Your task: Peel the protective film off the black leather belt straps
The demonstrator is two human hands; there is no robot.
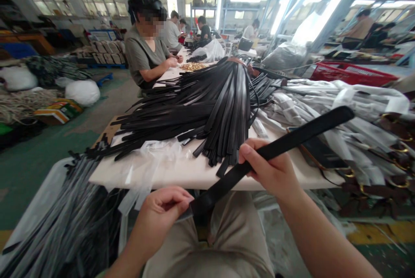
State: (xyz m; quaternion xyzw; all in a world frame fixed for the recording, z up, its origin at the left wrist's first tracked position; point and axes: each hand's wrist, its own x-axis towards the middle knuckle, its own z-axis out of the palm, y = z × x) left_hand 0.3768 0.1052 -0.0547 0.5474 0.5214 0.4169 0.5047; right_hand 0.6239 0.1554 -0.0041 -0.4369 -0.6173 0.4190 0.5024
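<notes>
Right hand (272, 170) grip wrapped around black belt (292, 139) mid-length, steadying it — left hand (162, 211) pinching near end over lap. Belt pile (207, 105) on tabletop (194, 172), within reach.

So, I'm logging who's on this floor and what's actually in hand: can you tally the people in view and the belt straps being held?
Person's own hands: 2, left hand and right hand
Black belt strap held in those hands: 1
Co-workers seated along the white table: 5, the nearest in a grey shirt
Co-workers at the right: 1
Total: 9
</notes>
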